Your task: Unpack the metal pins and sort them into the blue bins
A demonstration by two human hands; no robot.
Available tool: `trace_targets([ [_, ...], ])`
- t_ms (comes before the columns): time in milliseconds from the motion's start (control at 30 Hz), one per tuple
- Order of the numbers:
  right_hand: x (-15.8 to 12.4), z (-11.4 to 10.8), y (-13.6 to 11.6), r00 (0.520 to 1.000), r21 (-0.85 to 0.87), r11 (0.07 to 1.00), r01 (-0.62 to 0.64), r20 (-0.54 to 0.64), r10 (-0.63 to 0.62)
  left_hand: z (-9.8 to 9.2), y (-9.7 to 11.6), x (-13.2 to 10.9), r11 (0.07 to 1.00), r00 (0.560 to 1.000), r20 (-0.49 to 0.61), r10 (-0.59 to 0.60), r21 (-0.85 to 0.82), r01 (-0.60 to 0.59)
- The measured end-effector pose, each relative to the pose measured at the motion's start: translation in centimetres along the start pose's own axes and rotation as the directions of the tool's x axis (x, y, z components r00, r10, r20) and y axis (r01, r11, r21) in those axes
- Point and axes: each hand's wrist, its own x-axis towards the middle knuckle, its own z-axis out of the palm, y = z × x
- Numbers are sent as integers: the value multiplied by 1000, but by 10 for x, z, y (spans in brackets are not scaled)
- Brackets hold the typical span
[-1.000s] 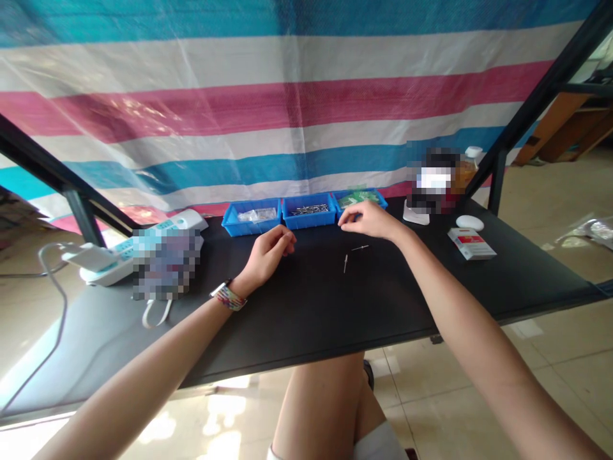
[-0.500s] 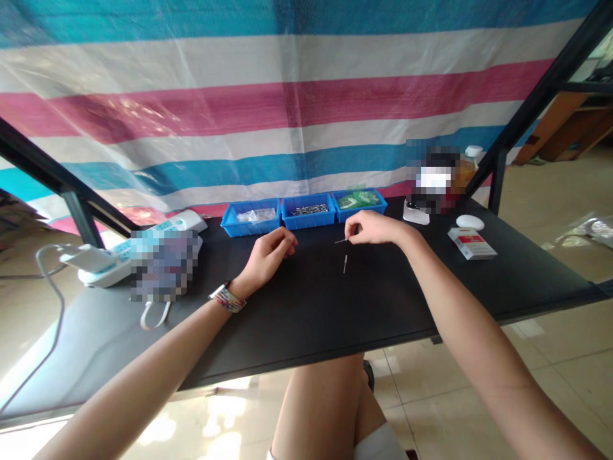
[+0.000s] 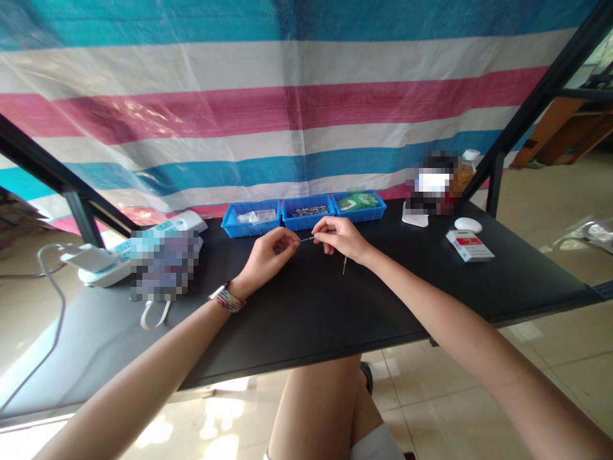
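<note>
Over the middle of the black table, a thin metal rivet (image 3: 307,239) lies level between my two hands. My left hand (image 3: 269,254) is closed, its thumb and forefinger pinching the left end. At the other end, the fingertips of my right hand (image 3: 342,238) are closed on the same rivet. A second rivet (image 3: 345,264), with a pale thicker top and a thin stem, lies on the table just below my right wrist. Behind my hands, a blue bin of loose metal pieces (image 3: 286,222) stands in the middle of a row.
Beside it stand a blue bin with clear plastic bags (image 3: 230,229) and one with green packets (image 3: 380,213). A power strip (image 3: 191,222) and a blurred object (image 3: 165,265) lie left. Right are a small box (image 3: 470,246), a white oval object (image 3: 468,225) and a bottle (image 3: 465,174).
My right hand has moved left with the rivet, bringing it to my left hand. My left thumb and forefinger have reached out and now grip its left end. The second rivet stays put.
</note>
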Motion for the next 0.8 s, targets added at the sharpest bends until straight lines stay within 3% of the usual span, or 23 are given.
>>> trace_targets([
  [267,-2,5,-2,999,88,996,34,5,-34,1,-5,1,998,997,-64,-35,48,38],
  [567,-6,10,1,997,78,994,73,-3,-73,1,0,1,996,996,-31,-80,-46,78],
  [700,8,6,2,968,19,987,158,-198,-151,0,3,0,993,997,6,-78,-90,78],
  [800,21,-5,2,926,-193,969,155,-315,-211,-1,2,0,992,997,26,-79,-96,81],
])
